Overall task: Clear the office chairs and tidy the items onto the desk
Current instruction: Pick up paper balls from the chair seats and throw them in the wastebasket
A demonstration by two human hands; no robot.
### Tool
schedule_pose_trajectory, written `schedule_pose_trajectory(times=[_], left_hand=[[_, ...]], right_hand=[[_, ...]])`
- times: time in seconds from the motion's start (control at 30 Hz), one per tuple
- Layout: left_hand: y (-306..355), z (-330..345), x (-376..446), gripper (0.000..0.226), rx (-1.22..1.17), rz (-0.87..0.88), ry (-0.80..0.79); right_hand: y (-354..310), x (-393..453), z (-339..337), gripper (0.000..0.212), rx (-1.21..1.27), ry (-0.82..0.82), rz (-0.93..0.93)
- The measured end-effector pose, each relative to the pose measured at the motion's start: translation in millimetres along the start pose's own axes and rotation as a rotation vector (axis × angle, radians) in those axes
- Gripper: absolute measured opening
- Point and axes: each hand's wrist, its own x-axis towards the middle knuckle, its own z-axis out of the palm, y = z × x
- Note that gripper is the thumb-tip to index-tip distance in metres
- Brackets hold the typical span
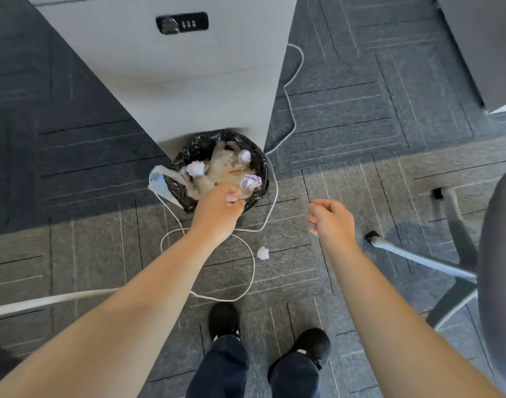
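A round waste bin (260, 165) lined with a black bag stands on the carpet against a grey cabinet. It holds clear wrappers and three crumpled white paper balls (251, 182). My left hand (217, 214) hovers over the bin's near rim, fingers curled downward with nothing visible in them. My right hand (330, 218) hangs to the right of the bin above the floor, fingers loosely apart and holding nothing. One more crumpled paper ball (263, 253) lies on the carpet between my forearms. An office chair (499, 268) shows at the right edge.
A grey cabinet (188, 67) with a combination lock rises behind the bin. A white cable (253, 268) loops over the carpet around the bin. A face mask (160, 182) hangs off the bin's left rim. The chair's metal legs (418, 261) spread at right. My shoes (224, 318) stand below.
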Motion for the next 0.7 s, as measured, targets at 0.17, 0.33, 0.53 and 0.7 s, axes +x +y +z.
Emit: schedule_pose_trajectory(times=[0.17,0.33,0.53,0.7], left_hand=[[-57.8,79.7,1.0,0.030,0.079,-0.076,-0.104],[-135.4,186.1,47.2,0.035,0.123,-0.091,-0.119],[-224.0,295.6,151.9,0.054,0.288,-0.083,-0.181],[-273.0,350.6,203.4,0.057,0.406,-0.058,-0.146]], right_hand=[[87.0,32.1,-13.9,0.004,-0.029,-0.028,0.035],[189.0,105.7,-14.4,0.021,-0.035,-0.025,0.052],[281.0,216.4,-5.9,0.007,-0.050,-0.009,0.031],[320.3,270.1,7.8,0.010,-0.080,-0.032,0.022]])
